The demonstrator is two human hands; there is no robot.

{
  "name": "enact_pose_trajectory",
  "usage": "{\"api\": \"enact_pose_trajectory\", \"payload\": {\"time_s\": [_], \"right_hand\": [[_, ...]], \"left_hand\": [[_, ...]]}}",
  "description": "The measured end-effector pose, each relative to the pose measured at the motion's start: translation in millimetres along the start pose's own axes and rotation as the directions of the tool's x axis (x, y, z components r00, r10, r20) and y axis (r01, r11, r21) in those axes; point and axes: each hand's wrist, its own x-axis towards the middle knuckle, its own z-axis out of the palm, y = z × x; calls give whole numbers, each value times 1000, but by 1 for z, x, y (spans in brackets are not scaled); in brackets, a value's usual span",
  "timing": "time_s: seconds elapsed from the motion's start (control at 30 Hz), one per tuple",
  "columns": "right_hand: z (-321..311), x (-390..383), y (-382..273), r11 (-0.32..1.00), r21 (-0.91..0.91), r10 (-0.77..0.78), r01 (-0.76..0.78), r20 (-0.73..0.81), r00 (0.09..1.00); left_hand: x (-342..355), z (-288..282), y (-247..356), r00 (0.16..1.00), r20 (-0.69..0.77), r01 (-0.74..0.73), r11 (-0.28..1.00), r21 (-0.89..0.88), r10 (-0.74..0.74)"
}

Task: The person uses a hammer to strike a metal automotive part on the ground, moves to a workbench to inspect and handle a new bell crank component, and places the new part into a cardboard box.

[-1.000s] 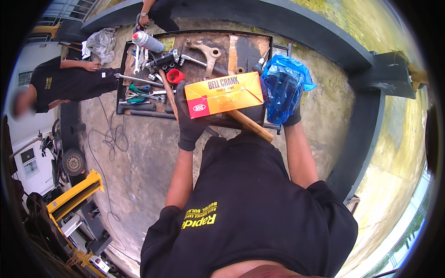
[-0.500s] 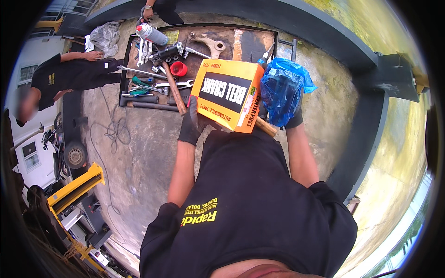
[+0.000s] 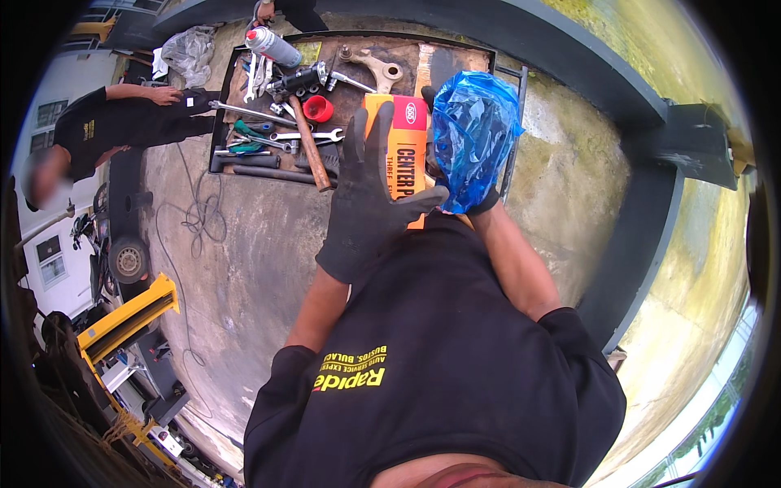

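The box (image 3: 404,146), orange with a red end, stands on end in front of my chest, at about twelve o'clock from my shirt and above the tool tray's near edge. My left hand (image 3: 366,203), gloved in black, is spread wide against its left face, thumb hooked under toward four o'clock, so it props the box more than it clamps it. My right hand (image 3: 476,199) is mostly hidden behind the blue bag (image 3: 472,134), which touches the box at three o'clock; I cannot tell how firmly it holds either one. I judge the risk to be a slip: an open palm on smooth card could let the box tip toward twelve and drop onto the tray (image 3: 224,106), among the hammer (image 3: 309,146), the wrenches and the red cup (image 3: 318,108). The slick bag could also slide loose.
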Motion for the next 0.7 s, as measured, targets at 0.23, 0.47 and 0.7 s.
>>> {"api": "enact_pose_trajectory", "payload": {"time_s": [0.23, 0.47, 0.7], "right_hand": [[19, 26, 13, 12, 892, 123, -452, 447, 886], [15, 27, 20, 368, 766, 226, -526, 475, 850], [-1, 15, 47, 694, 402, 343, -598, 545, 765]], "left_hand": [[-6, -30, -39, 988, -68, 144, 982, 123, -137], [-16, -34, -93, 964, -9, 255, 932, -257, -267], [-41, 5, -132, 890, 139, 421, 664, -618, -434]]}}
